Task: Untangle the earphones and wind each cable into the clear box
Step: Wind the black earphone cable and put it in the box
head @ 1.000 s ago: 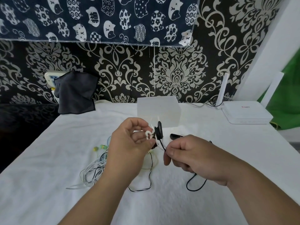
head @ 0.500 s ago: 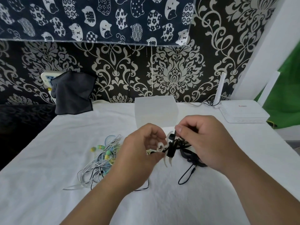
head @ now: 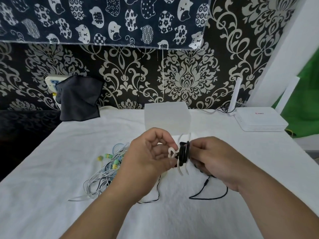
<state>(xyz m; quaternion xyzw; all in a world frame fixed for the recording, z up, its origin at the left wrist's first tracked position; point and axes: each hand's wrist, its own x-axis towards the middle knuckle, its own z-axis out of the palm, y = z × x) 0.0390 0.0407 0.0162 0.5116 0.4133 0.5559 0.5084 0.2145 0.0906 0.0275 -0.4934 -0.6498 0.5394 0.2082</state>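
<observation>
Firstly, left hand (head: 151, 156): white winder (head: 171, 151) was pinched.
right hand (head: 213, 157): black cable (head: 183, 154) was gripped beside it.
clear box (head: 166, 118): seen beyond grips.

A home room; damask wallpaper (head: 186, 78), cat-print cloth (head: 103, 19), router (head: 260, 119) on white-sheeted table (head: 51, 195).

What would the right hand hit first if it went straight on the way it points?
Likely the left hand: the right hand points at it across the black cable bundle held between them; depth unclear.
</observation>
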